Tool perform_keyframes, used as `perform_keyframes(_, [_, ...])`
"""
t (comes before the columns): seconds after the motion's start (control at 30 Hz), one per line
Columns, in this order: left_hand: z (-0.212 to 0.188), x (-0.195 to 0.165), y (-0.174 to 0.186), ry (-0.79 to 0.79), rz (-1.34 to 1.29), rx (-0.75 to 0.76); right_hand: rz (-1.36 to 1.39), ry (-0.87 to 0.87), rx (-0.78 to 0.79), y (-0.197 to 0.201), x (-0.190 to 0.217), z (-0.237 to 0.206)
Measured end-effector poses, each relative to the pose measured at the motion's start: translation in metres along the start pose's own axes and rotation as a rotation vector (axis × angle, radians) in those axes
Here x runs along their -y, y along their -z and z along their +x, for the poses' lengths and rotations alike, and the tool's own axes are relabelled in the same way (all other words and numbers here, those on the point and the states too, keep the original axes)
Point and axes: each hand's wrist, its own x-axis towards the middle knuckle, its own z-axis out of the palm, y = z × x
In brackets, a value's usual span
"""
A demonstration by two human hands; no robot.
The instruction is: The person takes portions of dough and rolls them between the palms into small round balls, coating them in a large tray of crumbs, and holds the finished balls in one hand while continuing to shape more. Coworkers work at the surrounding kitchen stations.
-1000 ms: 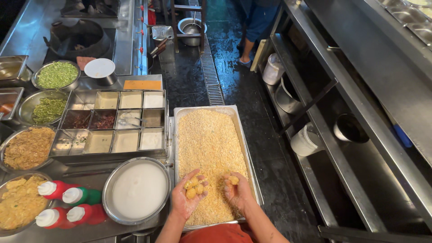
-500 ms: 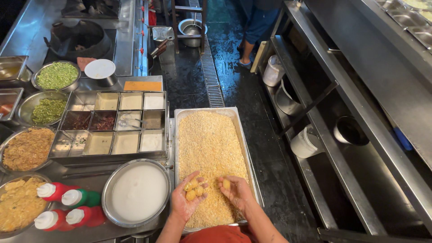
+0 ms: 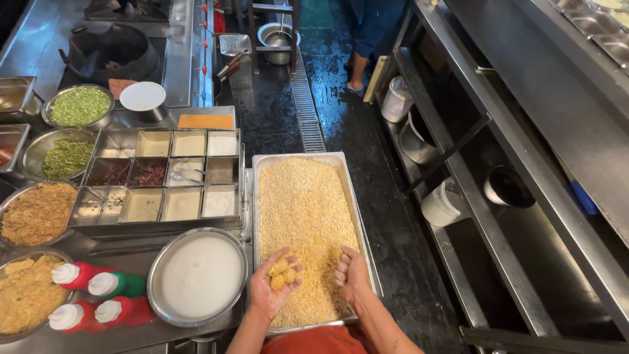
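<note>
Both hands over the crumb tray (image 3: 262,172).

The left hand (image 3: 275,292) lies open, palm up, cradling small crumbed balls (image 3: 280,274); the right hand (image 3: 350,274) is curled closed, perhaps around another piece, just above the crumbs (image 3: 304,210).

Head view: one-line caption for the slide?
Left hand cups small crumb-coated balls over a steel tray of breadcrumbs; right hand curled closed in the crumbs beside it.

Bright overhead light, sharp focus, glare on wet floor (image 3: 327,85)
</note>
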Motion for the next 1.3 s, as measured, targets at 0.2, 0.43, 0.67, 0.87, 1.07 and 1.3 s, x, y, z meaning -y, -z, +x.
perform_keyframes(0.2, [0.002, 0.000, -0.001, 0.004, -0.021, 0.033, 0.027, -0.051, -0.295, -0.015, 0.000, -0.009])
perform_keyframes(0.43, [-0.001, 0.000, 0.002, -0.004, -0.022, 0.031, 0.169, -0.060, -0.268, -0.001, 0.007, -0.005])
perform_keyframes(0.67, [0.003, -0.001, 0.000, -0.003, -0.008, 0.016, -0.020, -0.121, -0.255, -0.011, 0.008, -0.008])
perform_keyframes(0.87, [0.004, -0.001, -0.001, 0.003, 0.007, -0.005, 0.054, -0.131, -0.286, -0.010, 0.013, -0.002])
perform_keyframes(1.07, [0.003, -0.004, -0.002, -0.013, 0.021, 0.009, -0.075, -0.161, -0.177, -0.004, 0.014, 0.003])
perform_keyframes(1.3, [0.001, -0.005, -0.004, 0.002, -0.002, -0.005, -0.157, -0.181, -0.243, -0.028, 0.015, -0.012])
